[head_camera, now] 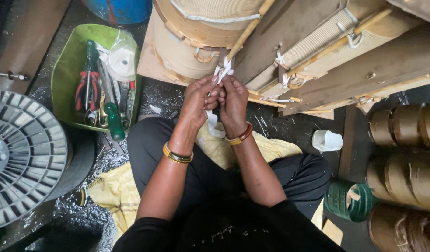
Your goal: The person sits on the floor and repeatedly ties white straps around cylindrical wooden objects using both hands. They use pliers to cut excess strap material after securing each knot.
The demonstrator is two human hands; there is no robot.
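Observation:
My left hand and my right hand are raised together in front of me, both pinching a white cloth tape. The tape's upper end is knotted around a thin wooden stick that runs along a large paper-wrapped winding. A loose tail of the tape hangs down between my wrists. Bangles circle both wrists. I sit cross-legged in black trousers on a yellow sheet.
A green tray at left holds pliers, screwdrivers and a plastic bag. A grey plastic spool lies at far left. Brown board panels with more tape ties stretch right. Tan wound coils, a green reel and a white cup sit at right.

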